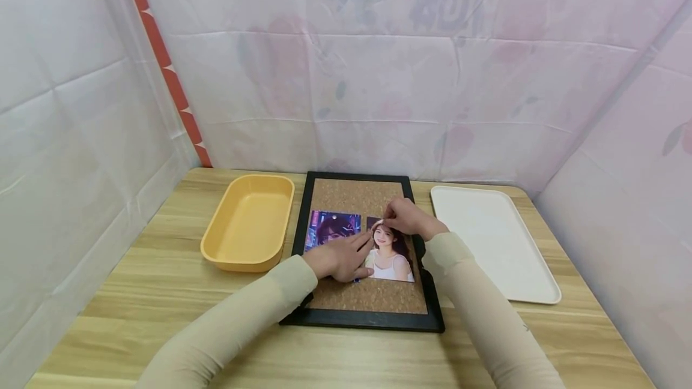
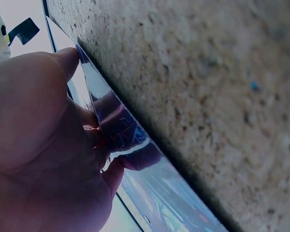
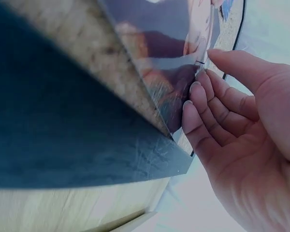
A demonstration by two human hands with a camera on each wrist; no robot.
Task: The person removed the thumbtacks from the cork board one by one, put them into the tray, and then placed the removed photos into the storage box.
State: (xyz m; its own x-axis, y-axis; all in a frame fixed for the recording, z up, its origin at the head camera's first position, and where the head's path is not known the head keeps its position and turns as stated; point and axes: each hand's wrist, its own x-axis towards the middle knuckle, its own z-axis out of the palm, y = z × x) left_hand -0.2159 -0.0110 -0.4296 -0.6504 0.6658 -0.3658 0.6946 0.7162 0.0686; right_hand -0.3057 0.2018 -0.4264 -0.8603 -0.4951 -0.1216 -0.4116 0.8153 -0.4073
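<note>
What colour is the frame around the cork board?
The frame is black; it shows best in the head view.

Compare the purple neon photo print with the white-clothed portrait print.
Colour: purple neon photo print has vivid blues; white-clothed portrait print is brown and white.
Cover: left hand hides much of the neon print; the portrait print mostly shows.
Both sit on the brown cork board.

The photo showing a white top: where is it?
In the head view, the photo is on the right side of the corkboard, right of the purple picture, with the right hand at its top edge.
</note>
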